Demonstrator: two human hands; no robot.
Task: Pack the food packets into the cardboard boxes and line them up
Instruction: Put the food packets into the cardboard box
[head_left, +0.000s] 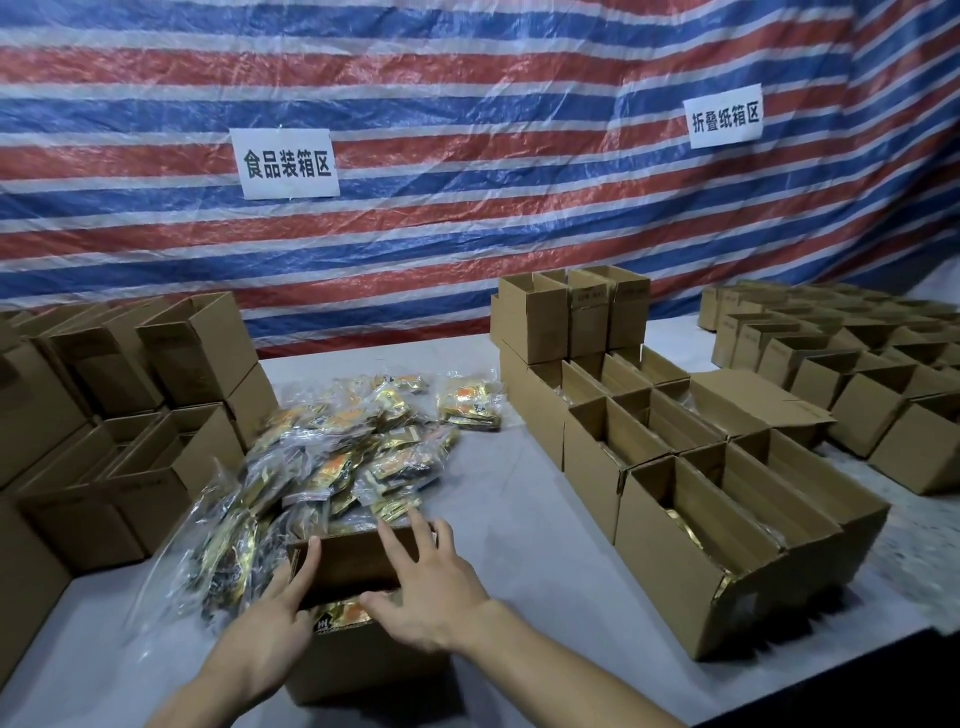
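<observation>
A small cardboard box (363, 660) stands at the table's near edge with orange-gold packets (340, 616) showing under its far flap (348, 564). My left hand (283, 608) lies on that flap's left end with straight fingers. My right hand (426, 582) presses flat on the flap's right side, fingers spread. Behind the box lies a heap of clear-wrapped food packets (343, 457). One separate packet bundle (470, 402) sits further back.
Rows of open boxes holding gold packets (691, 519) stand lined up on the right. Several empty boxes (857, 384) fill the far right, and stacked boxes (130, 415) crowd the left. A grey tabletop (514, 519) runs between them. Striped tarpaulin hangs behind.
</observation>
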